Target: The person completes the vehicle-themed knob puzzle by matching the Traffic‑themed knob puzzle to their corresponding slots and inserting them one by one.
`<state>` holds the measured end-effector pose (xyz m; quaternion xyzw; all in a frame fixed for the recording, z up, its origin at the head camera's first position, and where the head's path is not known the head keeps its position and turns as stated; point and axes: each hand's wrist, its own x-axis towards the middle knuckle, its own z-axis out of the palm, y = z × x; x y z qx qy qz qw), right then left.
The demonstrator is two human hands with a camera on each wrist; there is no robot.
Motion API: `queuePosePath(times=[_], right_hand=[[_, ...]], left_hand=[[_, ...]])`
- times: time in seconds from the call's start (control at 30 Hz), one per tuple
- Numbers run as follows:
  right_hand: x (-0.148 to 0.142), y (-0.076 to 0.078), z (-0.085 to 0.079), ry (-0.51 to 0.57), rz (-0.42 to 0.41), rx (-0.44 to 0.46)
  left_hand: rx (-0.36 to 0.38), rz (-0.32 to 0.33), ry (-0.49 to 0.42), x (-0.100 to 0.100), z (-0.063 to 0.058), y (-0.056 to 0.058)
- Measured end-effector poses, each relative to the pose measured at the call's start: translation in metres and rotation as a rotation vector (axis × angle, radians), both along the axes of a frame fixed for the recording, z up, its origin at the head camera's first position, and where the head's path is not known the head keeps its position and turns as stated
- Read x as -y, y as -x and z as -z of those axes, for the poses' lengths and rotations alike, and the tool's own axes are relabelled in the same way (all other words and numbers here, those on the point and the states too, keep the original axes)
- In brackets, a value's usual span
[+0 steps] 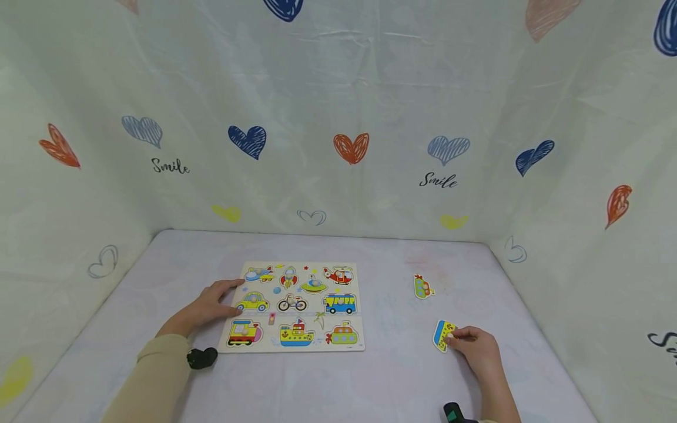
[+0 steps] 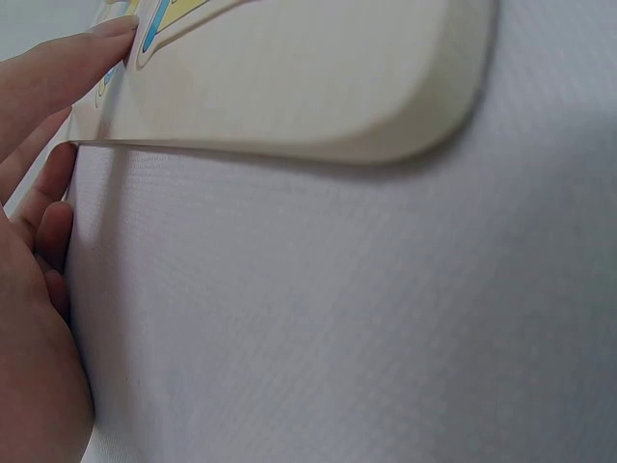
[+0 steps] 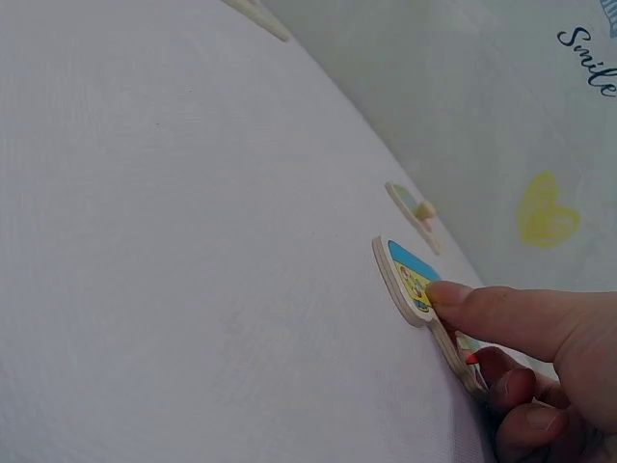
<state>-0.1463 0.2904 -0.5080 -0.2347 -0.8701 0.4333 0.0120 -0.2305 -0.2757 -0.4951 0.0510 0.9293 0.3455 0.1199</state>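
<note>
A white puzzle board [image 1: 271, 346] printed with colourful vehicles lies flat on the table. My left hand [image 1: 208, 306] rests at its left edge, with the thumb [image 2: 72, 72] laid over the top face and the other fingers along the side. To the right of the board, my right hand [image 1: 478, 352] pinches a ship-shaped puzzle piece [image 1: 439, 336] in blue and yellow between thumb and fingers. In the right wrist view this ship piece [image 3: 400, 280] stands tilted, its lower part partly hidden by the fingers. A green submarine piece [image 1: 422, 287] lies farther back.
White cloth printed with hearts and "Smile" forms the back wall [image 1: 307, 188] and both sides. The pale tabletop [image 1: 391, 376] stretches between them. A black wrist-worn device [image 1: 202, 358] sits at the left wrist, and another [image 1: 453, 412] at the right.
</note>
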Motion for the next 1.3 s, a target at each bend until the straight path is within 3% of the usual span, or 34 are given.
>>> queuePosePath(times=[0.23,0.4,0.63,0.8,1.07,1.3], right_hand=[[0.000,0.003,0.002,-0.009,-0.009,-0.015],[0.012,0.007,-0.010,-0.009,-0.068,-0.027],[0.034,0.014,-0.024,-0.021,-0.112,-0.010],[0.054,0.020,-0.027,-0.015,-0.201,-0.045],[0.085,0.027,-0.030,-0.044,-0.258,-0.090],[0.116,0.034,-0.023,-0.022,-0.335,-0.118]], left_hand=[[0.003,0.002,0.004,-0.001,0.000,0.001],[0.005,0.003,-0.009,0.000,0.001,0.001],[0.009,0.003,-0.016,0.000,0.001,-0.001],[0.008,0.001,-0.010,0.000,0.000,-0.001],[-0.005,0.007,-0.011,-0.001,-0.002,-0.003],[0.001,0.000,-0.005,0.000,-0.003,-0.002]])
